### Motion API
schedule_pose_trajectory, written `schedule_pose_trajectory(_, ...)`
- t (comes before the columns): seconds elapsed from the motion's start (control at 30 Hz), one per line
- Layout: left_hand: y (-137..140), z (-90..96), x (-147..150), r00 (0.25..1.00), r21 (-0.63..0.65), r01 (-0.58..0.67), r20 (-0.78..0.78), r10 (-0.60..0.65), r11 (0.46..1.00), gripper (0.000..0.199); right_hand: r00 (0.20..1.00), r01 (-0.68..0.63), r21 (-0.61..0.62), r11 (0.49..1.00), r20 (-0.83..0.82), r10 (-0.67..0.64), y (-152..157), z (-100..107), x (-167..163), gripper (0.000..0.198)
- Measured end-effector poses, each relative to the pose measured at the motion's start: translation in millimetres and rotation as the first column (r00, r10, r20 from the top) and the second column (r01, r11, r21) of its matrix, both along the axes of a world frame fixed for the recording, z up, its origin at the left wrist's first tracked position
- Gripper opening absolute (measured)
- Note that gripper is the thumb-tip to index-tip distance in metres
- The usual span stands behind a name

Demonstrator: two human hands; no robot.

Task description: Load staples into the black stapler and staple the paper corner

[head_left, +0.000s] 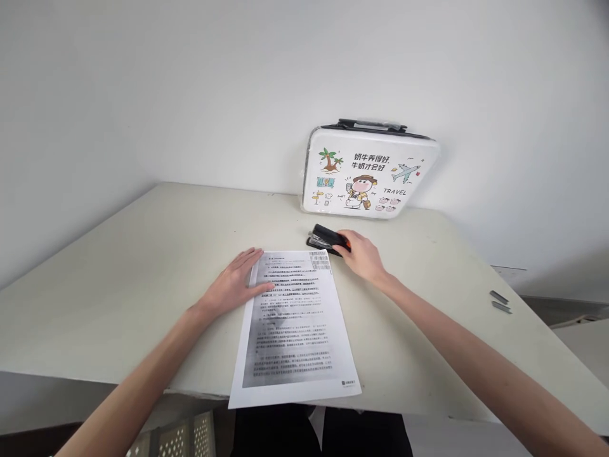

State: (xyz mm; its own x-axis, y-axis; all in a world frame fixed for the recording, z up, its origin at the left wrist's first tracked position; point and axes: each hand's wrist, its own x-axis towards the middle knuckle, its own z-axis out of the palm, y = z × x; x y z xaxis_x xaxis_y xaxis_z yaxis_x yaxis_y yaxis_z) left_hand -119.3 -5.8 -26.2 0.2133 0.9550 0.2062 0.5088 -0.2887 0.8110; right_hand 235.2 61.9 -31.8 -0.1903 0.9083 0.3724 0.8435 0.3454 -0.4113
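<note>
A printed sheet of paper (295,330) lies on the table in front of me, its near edge reaching past the table's front edge. Flat across its upper left side rests my left hand (238,279), fingers stretched out, thumb on the print. My right hand (359,254) is closed around the rear of a black stapler (323,236), just beyond the sheet's top right corner. The stapler's front end points left, with a gap showing between its upper arm and base. Whether the paper's corner touches the stapler I cannot tell.
A white case with cartoon prints (371,174) stands at the back, leaning near the wall. Two small strips of staples (500,302) lie at the right edge of the table (118,273). Below the front edge is a perforated basket (176,438), left of my legs.
</note>
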Motion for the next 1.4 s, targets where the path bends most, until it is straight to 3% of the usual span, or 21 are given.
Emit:
schedule_pose_trajectory(0.07,1,-1.3,-1,0.99,0.009,-0.002,-0.141,0.004,1.0,0.086,0.999,0.048,-0.011,0.999,-0.015,-0.048,-17,-3,30,0.031)
schedule_pose_trajectory(0.2,3,-3.2,-3,0.889,0.048,0.002,-0.458,0.02,0.999,0.093,0.995,0.07,-0.09,0.993,-0.063,-0.075,-56,-4,86,0.035)
schedule_pose_trajectory(0.4,5,1.7,-2,0.835,0.104,0.033,-0.549,0.03,0.994,0.089,0.971,-0.113,-0.257,0.96,-0.232,0.052,-105,2,137,0.039)
schedule_pose_trajectory(0.57,17,17.7,2,0.755,0.144,0.18,-0.655,-0.043,0.973,0.085,0.903,-0.268,-0.286,0.92,-0.407,0.136,-120,0,153,0.034)
schedule_pose_trajectory(0.77,47,30.9,51,0.821,0.349,0.213,-0.57,0.026,0.913,0.048,0.88,-0.332,-0.314,0.89,-0.443,0.172,-118,3,155,0.034)
schedule_pose_trajectory(0.9,81,25.3,101,0.837,0.334,0.153,-0.544,0.058,0.93,0.035,0.864,-0.268,-0.334,0.903,-0.498,0.073,-119,7,151,0.042)
schedule_pose_trajectory(1.0,109,19.8,133,0.825,0.31,0.119,-0.56,0.08,0.943,0.035,0.837,-0.162,-0.36,0.919,-0.544,-0.066,-120,6,148,0.05)
schedule_pose_trajectory(1.07,124,17.6,147,0.815,0.286,0.111,-0.575,0.078,0.952,0.034,0.824,-0.157,-0.358,0.921,-0.561,-0.078,-120,4,148,0.049)
schedule_pose_trajectory(1.23,145,15.3,161,0.815,0.233,0.108,-0.578,0.048,0.966,0.013,0.833,-0.192,-0.339,0.921,-0.552,-0.029,-119,-1,150,0.043)
schedule_pose_trajectory(1.4,132,18.8,159,0.879,0.217,0.071,-0.475,0.042,0.974,0.013,0.844,-0.211,-0.336,0.918,-0.537,-0.003,-117,-5,152,0.042)
